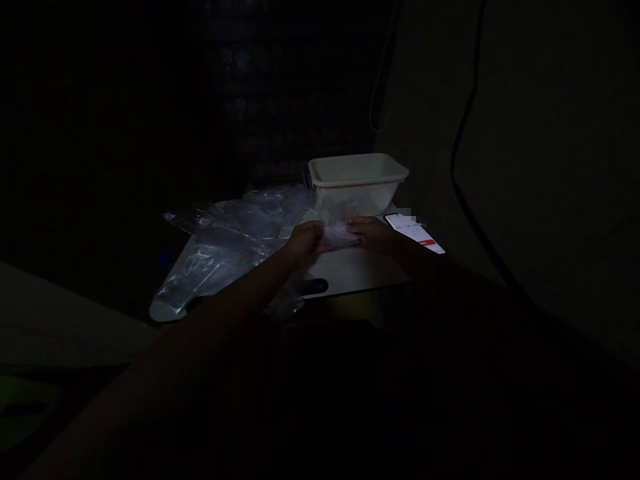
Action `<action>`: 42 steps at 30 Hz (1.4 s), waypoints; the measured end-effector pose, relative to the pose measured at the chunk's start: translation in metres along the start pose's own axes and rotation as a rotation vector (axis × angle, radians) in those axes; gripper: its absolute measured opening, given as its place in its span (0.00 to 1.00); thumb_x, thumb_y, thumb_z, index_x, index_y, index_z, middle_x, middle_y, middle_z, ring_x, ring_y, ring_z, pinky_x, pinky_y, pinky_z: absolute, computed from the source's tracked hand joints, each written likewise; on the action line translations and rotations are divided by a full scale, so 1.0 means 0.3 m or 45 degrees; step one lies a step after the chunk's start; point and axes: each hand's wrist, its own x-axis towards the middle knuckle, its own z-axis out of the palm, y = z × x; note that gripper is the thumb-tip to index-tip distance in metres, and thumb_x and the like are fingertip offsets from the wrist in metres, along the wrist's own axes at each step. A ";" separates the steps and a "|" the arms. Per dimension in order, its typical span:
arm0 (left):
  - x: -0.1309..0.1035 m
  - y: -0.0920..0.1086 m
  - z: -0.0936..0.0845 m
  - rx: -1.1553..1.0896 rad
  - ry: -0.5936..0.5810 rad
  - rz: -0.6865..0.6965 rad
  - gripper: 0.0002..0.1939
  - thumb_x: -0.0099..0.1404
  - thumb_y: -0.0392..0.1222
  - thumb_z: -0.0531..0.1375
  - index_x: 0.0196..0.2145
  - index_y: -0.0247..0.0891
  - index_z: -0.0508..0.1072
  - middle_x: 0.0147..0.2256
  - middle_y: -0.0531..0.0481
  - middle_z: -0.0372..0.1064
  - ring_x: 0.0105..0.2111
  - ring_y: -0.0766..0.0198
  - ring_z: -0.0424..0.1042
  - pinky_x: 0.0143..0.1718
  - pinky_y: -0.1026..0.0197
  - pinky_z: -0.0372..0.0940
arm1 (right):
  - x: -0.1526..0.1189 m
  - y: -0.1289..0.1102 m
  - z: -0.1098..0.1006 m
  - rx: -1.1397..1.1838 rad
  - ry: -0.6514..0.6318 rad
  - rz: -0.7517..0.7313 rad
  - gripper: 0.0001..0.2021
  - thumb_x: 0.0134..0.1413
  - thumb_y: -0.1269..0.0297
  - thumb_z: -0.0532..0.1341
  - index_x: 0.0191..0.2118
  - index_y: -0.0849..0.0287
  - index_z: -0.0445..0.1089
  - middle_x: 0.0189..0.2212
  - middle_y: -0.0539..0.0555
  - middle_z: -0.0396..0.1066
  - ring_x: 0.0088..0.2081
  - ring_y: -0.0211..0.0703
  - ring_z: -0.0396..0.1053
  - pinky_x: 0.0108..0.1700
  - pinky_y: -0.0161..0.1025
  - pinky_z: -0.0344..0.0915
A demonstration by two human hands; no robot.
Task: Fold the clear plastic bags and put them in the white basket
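Observation:
Both hands meet over a small white table (pixel 370 267) in dim light. Between them is a clear plastic bag (pixel 340 235), bunched or folded. My left hand (pixel 304 241) is closed on its left side, and my right hand (pixel 371 233) pinches its right side. Just behind the hands stands a cream plastic tub (pixel 357 190) with a wide rim; its inner floor is hidden. A loose heap of clear plastic bags (pixel 225 233) covers the table's left part, left of my left hand. The darkness blurs finer detail of the fingers.
A lit phone (pixel 416 233) lies on the table's right side, near my right forearm. The tabletop has a dark handle slot (pixel 315 287) at its front edge. A dark cable (pixel 454 160) hangs along the wall at right. Some plastic droops over the front edge.

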 end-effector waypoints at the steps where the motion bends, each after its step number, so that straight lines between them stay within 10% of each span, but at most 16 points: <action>1: -0.002 0.002 0.000 -0.019 -0.006 -0.003 0.07 0.45 0.28 0.50 0.24 0.35 0.63 0.16 0.58 0.59 0.14 0.73 0.60 0.18 0.68 0.60 | -0.002 0.000 -0.001 0.040 -0.008 0.009 0.04 0.38 0.72 0.56 0.25 0.58 0.63 0.19 0.46 0.63 0.23 0.32 0.63 0.27 0.32 0.61; 18: 0.025 -0.022 -0.031 0.274 0.159 -0.011 0.03 0.46 0.33 0.51 0.18 0.35 0.63 0.15 0.54 0.58 0.16 0.70 0.60 0.20 0.67 0.57 | 0.016 0.023 -0.069 -0.250 0.125 -0.007 0.15 0.36 0.75 0.55 0.36 0.60 0.64 0.35 0.56 0.68 0.36 0.42 0.66 0.37 0.42 0.63; 25: 0.030 -0.045 -0.058 1.278 0.011 0.465 0.16 0.54 0.38 0.48 0.39 0.31 0.65 0.43 0.41 0.62 0.45 0.60 0.59 0.43 0.61 0.53 | 0.015 0.012 0.012 -1.062 0.517 -0.224 0.13 0.46 0.70 0.50 0.37 0.66 0.66 0.40 0.61 0.65 0.45 0.44 0.60 0.48 0.43 0.53; 34: -0.041 -0.074 -0.015 2.128 -0.357 0.551 0.26 0.59 0.44 0.40 0.53 0.27 0.46 0.54 0.36 0.39 0.54 0.55 0.38 0.50 0.49 0.38 | -0.054 0.095 0.118 -2.108 0.057 -0.537 0.19 0.54 0.65 0.40 0.49 0.63 0.55 0.52 0.63 0.50 0.53 0.52 0.44 0.48 0.55 0.45; 42: -0.056 -0.095 -0.007 2.196 -0.377 0.572 0.26 0.60 0.44 0.38 0.53 0.28 0.46 0.54 0.36 0.40 0.54 0.54 0.38 0.49 0.46 0.37 | -0.075 0.110 0.114 -2.176 0.009 -0.460 0.20 0.54 0.63 0.38 0.50 0.62 0.52 0.52 0.63 0.50 0.54 0.50 0.43 0.47 0.56 0.44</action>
